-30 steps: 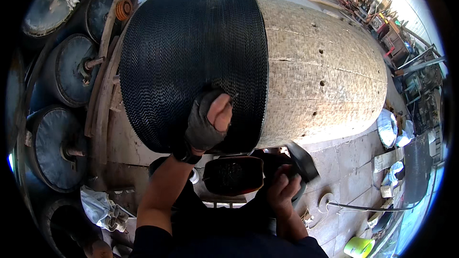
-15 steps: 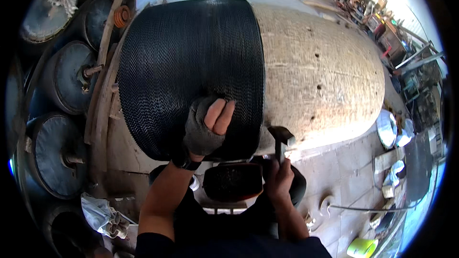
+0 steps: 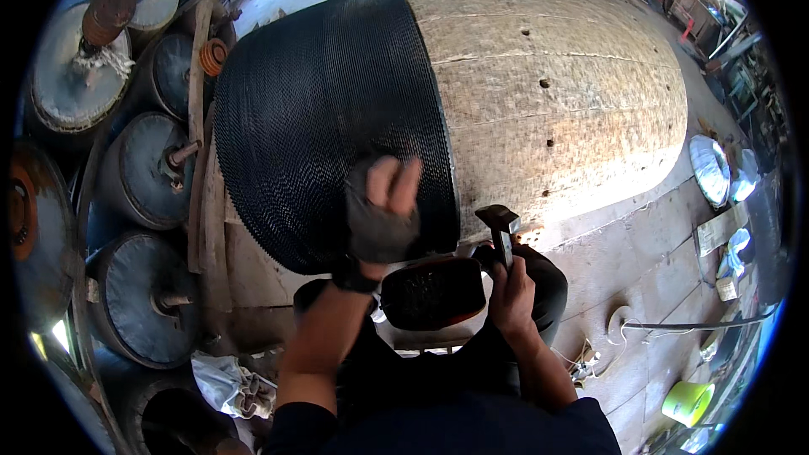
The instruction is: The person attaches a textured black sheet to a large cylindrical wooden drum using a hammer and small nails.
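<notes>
My left hand (image 3: 384, 211), in a dark grey work glove with two bare fingers showing, is over the black, finely ridged covering (image 3: 329, 101) of a large drum. The bare fingers are close together, slightly smeared by motion; anything between them is too small to make out. My right hand (image 3: 512, 297) is closed round the handle of a hammer (image 3: 499, 221), its head up, just right of the covering's lower corner. Between my knees, below the drum, sits a dark open box (image 3: 433, 295) with small loose bits inside, too fine to name.
The drum's right part is a bare tan surface (image 3: 565, 101) with several dark holes. Along the left stand several dark rollers (image 3: 143, 299) with end shafts, behind wooden beams (image 3: 199, 76). A white cloth bundle (image 3: 227, 383) lies lower left; a yellow-green bucket (image 3: 688, 403) stands lower right.
The view has shifted, so the drum appears tilted and the rollers sit further right. My left hand stays over the black covering, now more blurred. The hammer remains in my right hand.
</notes>
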A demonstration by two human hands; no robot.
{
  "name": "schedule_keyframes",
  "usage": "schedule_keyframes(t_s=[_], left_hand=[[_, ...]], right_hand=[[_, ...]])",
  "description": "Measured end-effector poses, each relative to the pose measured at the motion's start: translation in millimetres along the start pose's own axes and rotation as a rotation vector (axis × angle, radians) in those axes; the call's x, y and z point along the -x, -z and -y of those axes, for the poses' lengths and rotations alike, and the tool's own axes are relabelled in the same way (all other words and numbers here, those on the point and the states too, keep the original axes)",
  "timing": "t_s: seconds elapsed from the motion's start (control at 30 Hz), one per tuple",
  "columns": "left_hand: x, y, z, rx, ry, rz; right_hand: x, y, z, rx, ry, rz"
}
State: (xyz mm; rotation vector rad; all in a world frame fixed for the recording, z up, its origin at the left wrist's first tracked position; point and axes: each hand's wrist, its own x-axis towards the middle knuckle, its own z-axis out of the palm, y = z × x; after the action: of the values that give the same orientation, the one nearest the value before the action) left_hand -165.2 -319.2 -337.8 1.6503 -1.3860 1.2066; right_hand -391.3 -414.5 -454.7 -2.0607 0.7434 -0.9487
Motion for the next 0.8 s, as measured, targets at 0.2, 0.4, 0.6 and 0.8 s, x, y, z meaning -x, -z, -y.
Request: schedule_keyframes(t_s=[0.2,0.4,0.6,0.8], left_hand=[[58,-16,-71,0.387,0.231,0.142],[53,-11,-70,0.347,0.278,0.214],[43,-5,-69,0.389,0.351,0.219],[54,39,-70,0.404,0.207,0.609]], right_hand=[[7,2,-1,-0.038,-0.047,0.029],[9,1,-2,-0.011,-0.040,0.060],[12,-6,-2,-0.051,0.001,0.062],[16,-6,-3,-0.047,0.044,0.004]])
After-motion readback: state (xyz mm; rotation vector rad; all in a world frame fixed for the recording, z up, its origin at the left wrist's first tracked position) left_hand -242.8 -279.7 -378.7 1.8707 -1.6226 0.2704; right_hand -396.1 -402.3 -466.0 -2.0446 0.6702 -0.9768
